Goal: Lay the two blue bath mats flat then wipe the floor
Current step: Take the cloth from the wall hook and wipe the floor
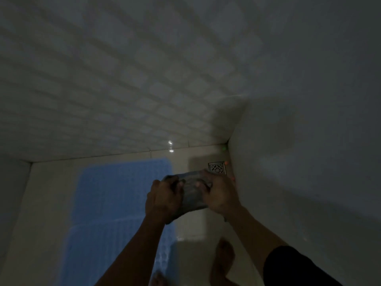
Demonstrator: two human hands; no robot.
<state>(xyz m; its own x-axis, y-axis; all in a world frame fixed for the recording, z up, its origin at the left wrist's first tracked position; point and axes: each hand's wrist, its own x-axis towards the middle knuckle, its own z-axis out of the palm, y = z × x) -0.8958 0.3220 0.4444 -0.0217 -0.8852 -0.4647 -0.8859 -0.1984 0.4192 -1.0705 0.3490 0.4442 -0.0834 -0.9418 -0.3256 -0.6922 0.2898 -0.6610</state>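
Two blue bath mats lie flat on the pale tiled floor [47, 203], end to end. The far mat [115, 186] reaches toward the back wall, and the near mat [99, 250] overlaps its near edge. Both my hands hold a bunched grey cloth [192, 193] in the air above the floor, right of the mats. My left hand [162, 199] grips the cloth's left side and my right hand [218, 195] grips its right side. The room is dim.
A square metal floor drain [216, 167] sits in the far right corner, just beyond the cloth. Tiled walls [123, 79] close in at the back, left and right. My bare feet [223, 259] stand on the floor right of the near mat.
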